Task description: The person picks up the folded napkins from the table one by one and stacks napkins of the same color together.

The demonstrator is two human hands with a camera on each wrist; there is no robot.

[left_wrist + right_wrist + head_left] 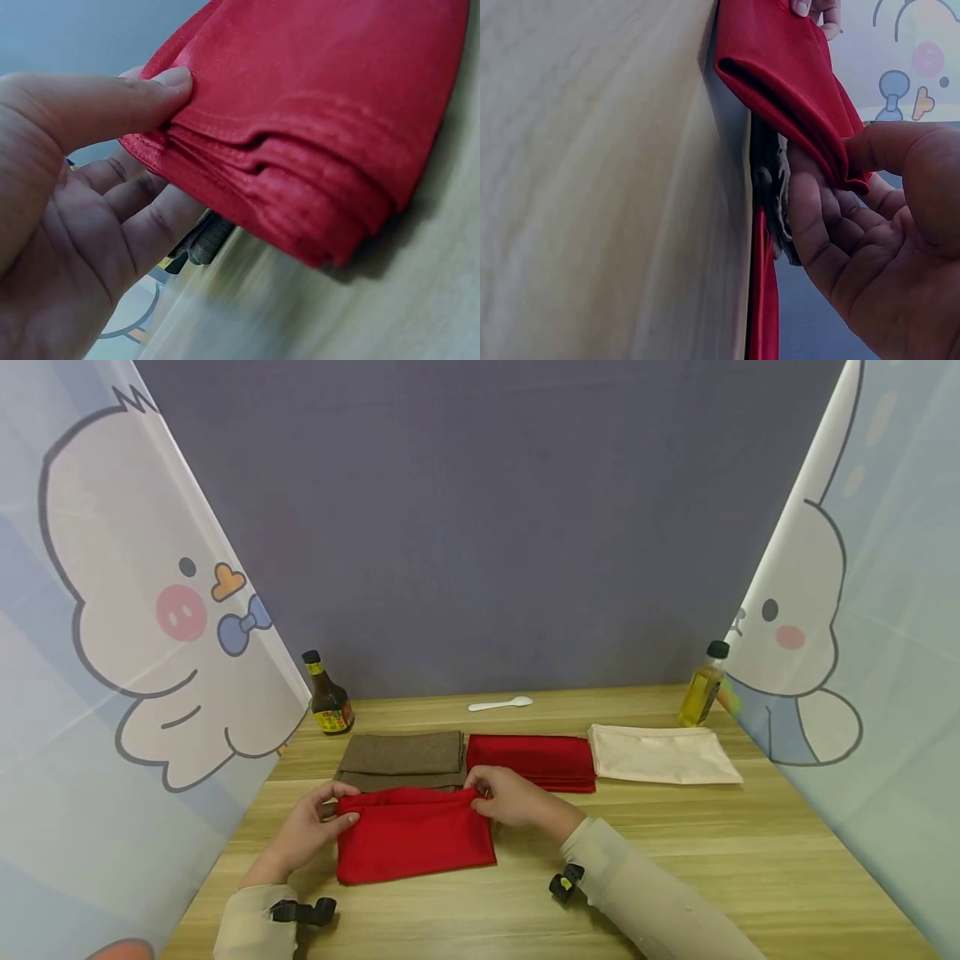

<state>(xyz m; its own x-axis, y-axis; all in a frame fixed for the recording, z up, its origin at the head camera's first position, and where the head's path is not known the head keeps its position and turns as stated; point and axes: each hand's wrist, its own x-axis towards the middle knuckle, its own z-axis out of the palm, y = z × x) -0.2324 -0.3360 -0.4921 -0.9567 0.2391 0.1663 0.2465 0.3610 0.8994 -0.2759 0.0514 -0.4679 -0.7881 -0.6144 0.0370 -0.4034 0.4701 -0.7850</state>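
Both my hands pinch the far corners of a folded bright red cloth (416,842). My left hand (311,827) has its thumb on top and its fingers beneath at the left corner; in the left wrist view several stacked layers of the cloth (322,97) show along the side. At the opposite corner my right hand (510,797) grips the cloth (780,52) between thumb and fingers. The cloth's far edge is lifted, and its near edge lies lower, close over the table. Just beyond it, partly covered, lies a folded grey-brown cloth (405,754).
A folded dark red cloth (528,756) and a folded cream cloth (663,753) continue the row to the right. Behind them lies a white spoon (500,703). A dark sauce bottle (330,697) stands at back left, an oil bottle (703,689) at back right. Printed curtains flank the wooden table (675,835).
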